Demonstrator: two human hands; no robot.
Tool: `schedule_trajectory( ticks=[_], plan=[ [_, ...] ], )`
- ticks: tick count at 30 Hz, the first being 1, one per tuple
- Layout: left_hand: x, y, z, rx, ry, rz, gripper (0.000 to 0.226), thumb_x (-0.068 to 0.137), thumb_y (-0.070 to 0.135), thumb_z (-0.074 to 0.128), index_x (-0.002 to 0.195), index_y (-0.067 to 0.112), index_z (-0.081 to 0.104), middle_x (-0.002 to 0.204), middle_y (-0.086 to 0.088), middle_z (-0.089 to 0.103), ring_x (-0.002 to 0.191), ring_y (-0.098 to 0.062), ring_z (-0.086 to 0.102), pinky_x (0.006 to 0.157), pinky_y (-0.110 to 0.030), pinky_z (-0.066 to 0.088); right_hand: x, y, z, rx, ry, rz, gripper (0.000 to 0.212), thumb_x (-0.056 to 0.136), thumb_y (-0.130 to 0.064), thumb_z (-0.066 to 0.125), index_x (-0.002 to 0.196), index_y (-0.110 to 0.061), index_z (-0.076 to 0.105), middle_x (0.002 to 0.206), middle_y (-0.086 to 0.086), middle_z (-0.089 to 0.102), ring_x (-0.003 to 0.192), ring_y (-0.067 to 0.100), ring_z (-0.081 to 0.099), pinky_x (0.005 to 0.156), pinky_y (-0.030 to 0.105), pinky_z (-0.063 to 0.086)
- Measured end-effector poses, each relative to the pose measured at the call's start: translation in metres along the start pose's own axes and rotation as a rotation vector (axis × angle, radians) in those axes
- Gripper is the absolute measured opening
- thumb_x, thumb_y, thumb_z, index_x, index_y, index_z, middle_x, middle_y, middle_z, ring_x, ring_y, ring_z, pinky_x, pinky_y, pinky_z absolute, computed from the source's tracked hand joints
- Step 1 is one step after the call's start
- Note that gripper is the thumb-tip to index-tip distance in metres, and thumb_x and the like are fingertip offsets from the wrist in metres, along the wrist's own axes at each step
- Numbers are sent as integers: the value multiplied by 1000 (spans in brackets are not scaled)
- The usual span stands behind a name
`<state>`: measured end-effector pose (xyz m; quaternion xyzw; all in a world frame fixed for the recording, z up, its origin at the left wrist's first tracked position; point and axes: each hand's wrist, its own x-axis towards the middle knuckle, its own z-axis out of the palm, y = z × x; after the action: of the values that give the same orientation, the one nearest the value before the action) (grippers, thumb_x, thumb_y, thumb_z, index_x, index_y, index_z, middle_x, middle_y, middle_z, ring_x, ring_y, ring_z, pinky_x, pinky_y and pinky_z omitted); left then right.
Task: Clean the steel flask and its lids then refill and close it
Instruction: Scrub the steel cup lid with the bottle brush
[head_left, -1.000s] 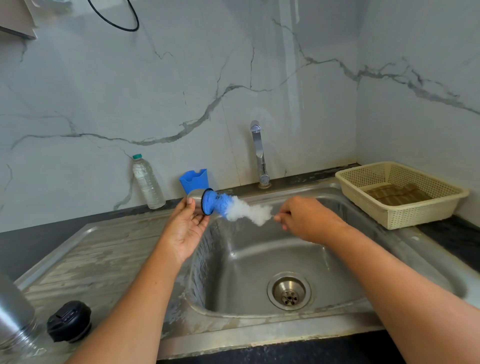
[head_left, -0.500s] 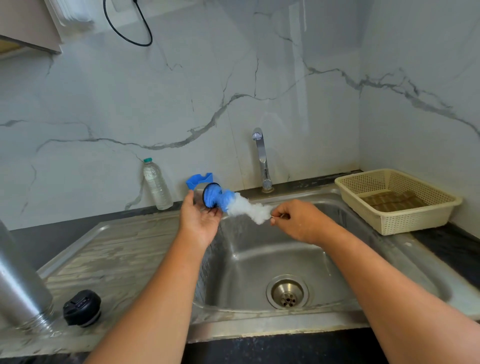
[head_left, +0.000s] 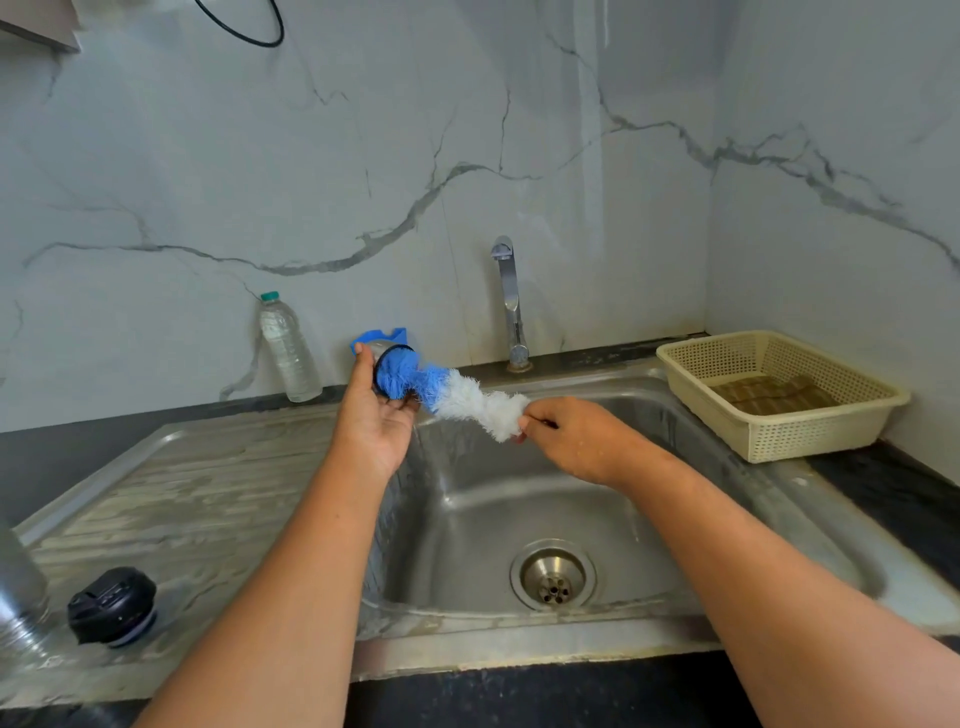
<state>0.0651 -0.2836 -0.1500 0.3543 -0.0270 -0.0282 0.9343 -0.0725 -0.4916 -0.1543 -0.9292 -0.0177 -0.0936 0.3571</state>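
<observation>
My left hand holds a small steel cup lid on its side above the sink's left rim, its mouth facing right. A bottle brush with blue and white bristles has its blue tip inside the lid. My right hand pinches the brush's handle end over the basin. The steel flask stands at the far left edge on the drainboard, partly out of view. A black stopper lid sits beside it.
The steel sink has a drain in the basin and a tap behind. A plastic water bottle and a blue holder stand by the wall. A cream basket sits at right.
The view has shifted a little. Both hands stay over the sink with the brush still in the lid; the lid has turned slightly in my left hand.
</observation>
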Motion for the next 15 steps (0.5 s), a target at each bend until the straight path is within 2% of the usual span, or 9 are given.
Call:
schedule_trajectory(
  ticks=[4,8,12,15],
  plan=[
    [4,2,-4,-53,-3,17,54,99,46,65,135,7,61,129,-15,72,116,-28,72,107,-46,53,-1,0,-8,-28,-3,-13,29,107,-35,46,99,-27,72,62,-10,52,54,7,45,54,22,35],
    [3,-4,-3,25,-24,-33,57,94,50,69,134,10,64,128,-14,72,120,-27,68,110,-45,52,0,-3,-4,-6,-17,-15,29,106,-35,47,95,-27,73,56,-12,48,47,5,40,52,21,34],
    [2,1,-2,-10,-15,12,45,99,41,64,128,7,62,134,-15,68,122,-26,67,112,-41,49,-1,4,-14,26,-28,-2,29,105,-37,49,89,-32,73,56,-12,47,54,9,42,58,26,38],
    [0,-2,-2,35,-60,-11,45,101,39,61,131,6,62,131,-15,70,120,-25,68,109,-39,51,-1,4,-16,5,-51,6,30,105,-37,48,88,-32,72,58,-10,49,56,11,44,60,28,40]
  ],
)
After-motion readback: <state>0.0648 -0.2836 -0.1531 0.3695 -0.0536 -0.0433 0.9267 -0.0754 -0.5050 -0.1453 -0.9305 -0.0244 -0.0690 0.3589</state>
